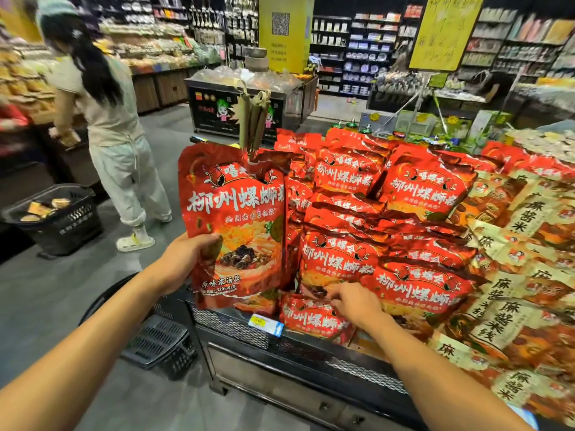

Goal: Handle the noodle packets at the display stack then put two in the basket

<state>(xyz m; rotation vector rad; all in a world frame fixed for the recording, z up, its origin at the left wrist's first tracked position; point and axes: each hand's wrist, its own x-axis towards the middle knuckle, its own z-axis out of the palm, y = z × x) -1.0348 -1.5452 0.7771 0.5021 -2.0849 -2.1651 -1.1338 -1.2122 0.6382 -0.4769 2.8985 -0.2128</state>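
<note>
My left hand (183, 259) grips a large red noodle packet (236, 219) by its lower left edge and holds it upright in front of the display. My right hand (354, 303) reaches into the pile of matching red packets (413, 188). Its fingers pinch the top edge of a red packet (311, 318) lying at the front of the stand. The fingertips are partly hidden against the packets.
The packets lie on a black metal display stand (280, 343) with a price tag (266, 325). Beige and red packets (510, 309) fill its right side. A black basket (161, 343) sits on the floor below. A person (105, 119) stands at left beside another basket (56, 216).
</note>
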